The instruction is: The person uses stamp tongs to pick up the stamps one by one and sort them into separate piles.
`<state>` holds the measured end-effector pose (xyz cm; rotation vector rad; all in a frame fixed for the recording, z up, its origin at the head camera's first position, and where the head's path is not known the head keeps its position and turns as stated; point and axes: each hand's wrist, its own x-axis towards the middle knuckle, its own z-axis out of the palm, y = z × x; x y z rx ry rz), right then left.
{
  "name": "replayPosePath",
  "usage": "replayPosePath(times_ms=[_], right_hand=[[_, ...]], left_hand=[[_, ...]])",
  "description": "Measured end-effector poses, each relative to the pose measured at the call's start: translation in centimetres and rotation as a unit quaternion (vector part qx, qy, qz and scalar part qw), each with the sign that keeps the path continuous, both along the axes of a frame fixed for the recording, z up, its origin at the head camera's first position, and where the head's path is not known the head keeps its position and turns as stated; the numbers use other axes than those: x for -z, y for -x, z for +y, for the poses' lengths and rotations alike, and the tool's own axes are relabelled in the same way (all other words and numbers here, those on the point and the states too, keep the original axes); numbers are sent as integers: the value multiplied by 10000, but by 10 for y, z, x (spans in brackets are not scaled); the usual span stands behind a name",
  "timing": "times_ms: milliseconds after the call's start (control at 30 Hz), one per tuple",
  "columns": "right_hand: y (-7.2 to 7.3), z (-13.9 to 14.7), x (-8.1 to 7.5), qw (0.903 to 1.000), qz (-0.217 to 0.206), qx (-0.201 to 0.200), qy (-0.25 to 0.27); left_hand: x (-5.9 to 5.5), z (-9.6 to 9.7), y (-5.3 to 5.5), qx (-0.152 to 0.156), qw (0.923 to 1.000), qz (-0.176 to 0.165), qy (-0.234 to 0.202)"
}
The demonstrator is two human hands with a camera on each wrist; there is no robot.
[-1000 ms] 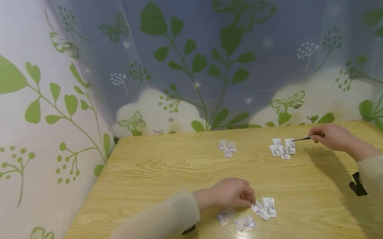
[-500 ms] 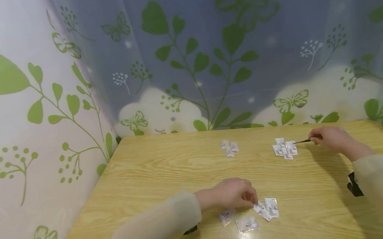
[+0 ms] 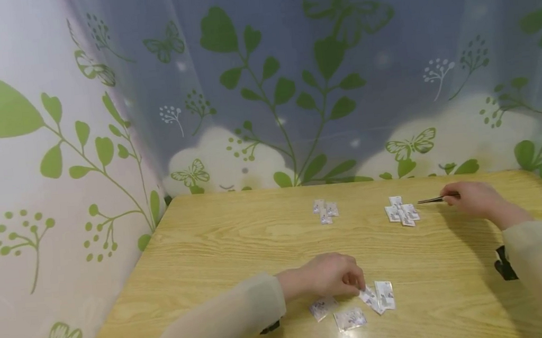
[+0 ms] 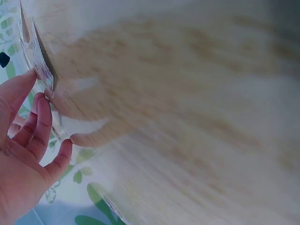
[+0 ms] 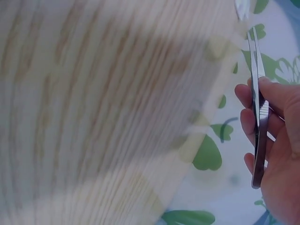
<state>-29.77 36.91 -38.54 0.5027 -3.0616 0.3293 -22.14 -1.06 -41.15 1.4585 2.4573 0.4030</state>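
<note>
My left hand [image 3: 329,276] pinches the corner of a small flat packet [image 3: 371,299], white with purple print, near the front of the table. Its thumb and a fingertip meet at the packet's edge in the left wrist view. A second packet [image 3: 385,295] lies right beside it, and two more, a tilted packet [image 3: 324,308] and a wide one [image 3: 350,319], lie below the hand. My right hand [image 3: 474,199] holds metal tweezers [image 5: 257,112], their tips slightly apart with nothing between them. The tips point at a cross-shaped group of packets [image 3: 402,213], just to its right.
Three similar packets [image 3: 324,208] lie close together at the back middle of the wooden table [image 3: 238,235]. A printed curtain [image 3: 264,84] with leaves and butterflies hangs behind the table's far edge, and another patterned panel [image 3: 63,206] borders the left side.
The rightmost packet of the back right group shifted down and left against the others under the tweezers. The tweezers then came off it, their tips parting slightly. My left hand kept its place.
</note>
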Motion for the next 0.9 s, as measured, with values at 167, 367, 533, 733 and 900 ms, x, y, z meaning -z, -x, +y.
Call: replayPosePath(times_ms=[167,367,533,733,900], right_hand=[[-12,4,-6,9994,-69,-8,352],[-27,5,-12,9980,-169,-120,592],[-42,-4,-16,9963,-102,-317,790],[-67,-20,-19,9878,-292,-663,1377],[-87,-34,-11,9695,-640,-1112,2089]], left_hand=[[1,0,0,11,10000,-34,-23],[2,1,2,49,10000,18,-25],[2,1,3,56,10000,28,-8],[0,1,3,36,10000,11,-24],[1,0,2,35,10000,-51,-61]])
